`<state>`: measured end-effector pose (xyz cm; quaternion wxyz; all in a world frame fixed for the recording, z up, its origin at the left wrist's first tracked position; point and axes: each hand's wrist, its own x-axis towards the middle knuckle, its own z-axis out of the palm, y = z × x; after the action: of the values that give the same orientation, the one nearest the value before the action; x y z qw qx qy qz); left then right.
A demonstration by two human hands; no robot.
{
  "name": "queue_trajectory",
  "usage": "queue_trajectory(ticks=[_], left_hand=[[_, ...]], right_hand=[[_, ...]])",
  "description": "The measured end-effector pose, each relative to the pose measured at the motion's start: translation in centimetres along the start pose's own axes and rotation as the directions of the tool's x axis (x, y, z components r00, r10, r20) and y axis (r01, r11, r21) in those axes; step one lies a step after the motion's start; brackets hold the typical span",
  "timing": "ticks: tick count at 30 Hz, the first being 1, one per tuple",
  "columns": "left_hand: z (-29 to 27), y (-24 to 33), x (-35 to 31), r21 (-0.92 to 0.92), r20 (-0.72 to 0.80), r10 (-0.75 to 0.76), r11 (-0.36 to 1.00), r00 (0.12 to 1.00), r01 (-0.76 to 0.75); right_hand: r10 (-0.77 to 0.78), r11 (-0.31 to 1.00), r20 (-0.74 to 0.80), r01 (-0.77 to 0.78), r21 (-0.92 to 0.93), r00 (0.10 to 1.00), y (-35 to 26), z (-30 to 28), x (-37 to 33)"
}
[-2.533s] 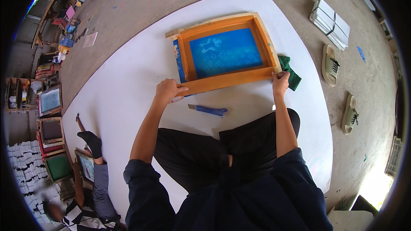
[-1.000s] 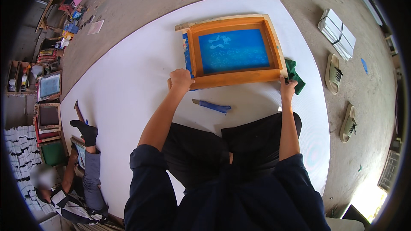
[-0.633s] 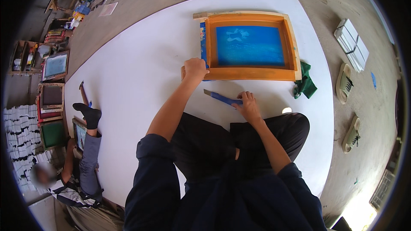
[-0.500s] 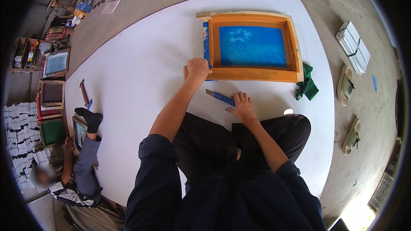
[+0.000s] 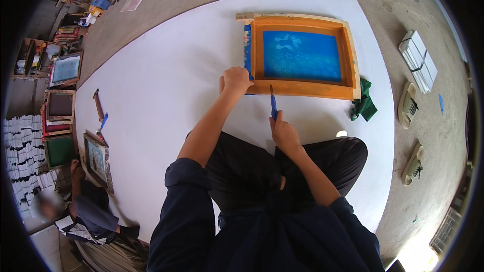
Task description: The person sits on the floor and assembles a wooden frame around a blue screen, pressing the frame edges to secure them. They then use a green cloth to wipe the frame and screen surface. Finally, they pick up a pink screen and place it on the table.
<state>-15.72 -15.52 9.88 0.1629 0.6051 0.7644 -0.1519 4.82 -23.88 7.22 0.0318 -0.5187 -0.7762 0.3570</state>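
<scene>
A screen-printing frame [image 5: 307, 88] with orange-brown inner edges and a blue mesh [image 5: 302, 63] lies on the white surface in front of me. Pale shapes show on the mesh. My left hand [image 5: 235, 80] is closed on the frame's near left corner; its fingertips are partly hidden. In my right hand [image 5: 286, 133] is a blue-handled utility knife [image 5: 274, 106], gripped with its blade pointing away from me. The blade's tip is at the frame's near edge, and I cannot tell whether it touches. A crumpled green cloth [image 5: 364, 102] lies against the near right corner.
A hammer [image 5: 98, 106] and another frame [image 5: 98, 161] lie at the left, near a seated person [image 5: 88, 209]. Several frames lean by stacked paper [image 5: 22, 151]. On the floor at the right are two shoes [image 5: 407, 106] and a strapped white bundle [image 5: 418, 60].
My right hand has lifted the knife from lying slanted under its fingers and turned the blade toward the frame. My left hand stays at the corner. The other person's leg has drawn back.
</scene>
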Motion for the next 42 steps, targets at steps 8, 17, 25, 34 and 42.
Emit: queue_trajectory(ticks=[8, 17, 25, 34, 42], left_hand=[[0.6, -0.2, 0.4, 0.001, -0.055, 0.013, 1.000, 0.998, -0.013], [1.7, -0.5, 1.1, 0.020, -0.130, 0.025, 1.000, 0.991, -0.022], [1.6, -0.6, 0.9, -0.010, -0.127, 0.026, 1.000, 0.992, -0.027], [1.1, -0.4, 0.8, -0.012, -0.072, 0.010, 1.000, 0.997, -0.011], [1.4, -0.6, 0.9, -0.015, -0.093, 0.019, 1.000, 0.996, -0.020]], right_hand=[[-0.092, 0.984, -0.092, 0.076, -0.162, 0.992, -3.2, 2.4, 3.7], [-0.109, 0.975, -0.101, 0.086, -0.206, 0.989, -3.6, 3.7, 3.8], [-0.083, 0.987, -0.099, 0.068, -0.146, 0.992, -4.0, 4.5, 4.2], [-0.032, 0.999, -0.045, 0.032, -0.014, 0.998, -4.4, 5.0, 3.5], [-0.010, 1.000, -0.007, 0.010, -0.021, 1.000, -4.5, 4.8, 2.0]])
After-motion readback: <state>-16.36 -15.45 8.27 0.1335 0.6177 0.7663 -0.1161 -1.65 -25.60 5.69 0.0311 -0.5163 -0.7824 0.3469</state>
